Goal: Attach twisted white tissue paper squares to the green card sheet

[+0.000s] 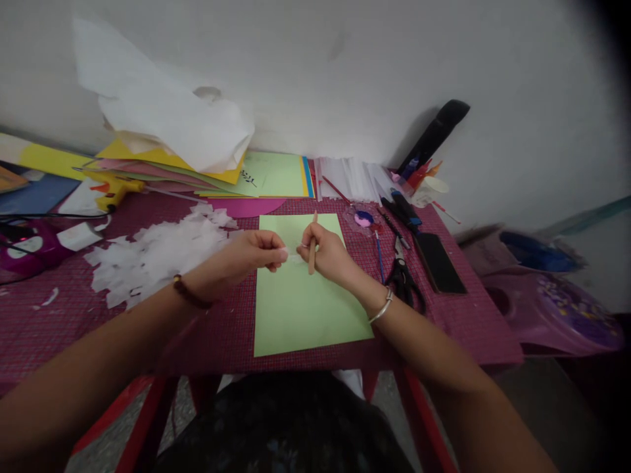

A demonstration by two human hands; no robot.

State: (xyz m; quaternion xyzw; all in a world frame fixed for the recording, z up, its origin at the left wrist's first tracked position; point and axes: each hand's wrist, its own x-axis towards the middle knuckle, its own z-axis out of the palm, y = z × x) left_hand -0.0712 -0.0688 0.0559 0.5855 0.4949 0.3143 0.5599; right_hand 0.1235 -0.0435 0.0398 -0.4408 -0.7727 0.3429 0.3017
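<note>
My left hand point(266, 251) is over a light green sheet of paper point(305, 315), its thumb and fingers pinched on a small white scrap of paper point(284, 253). Close beside it, my right hand point(323, 249) grips a slim brown wooden stick point(312, 255), held nearly upright with a narrow upper end. The right fingertips are also near the white scrap; whether they touch it I cannot tell. A faint whitish patch point(298, 259) shows between the hands, too blurred to make out. Left of the sheet lies a heap of cut white paper pieces point(162, 249).
Scissors point(401, 276), a phone point(440, 264) and a paint palette point(362, 219) lie to the right. Behind are white strips point(348, 179) and stacked coloured paper point(276, 174). A yellow glue gun point(116, 187) and a purple device with cables point(37, 246) are at left.
</note>
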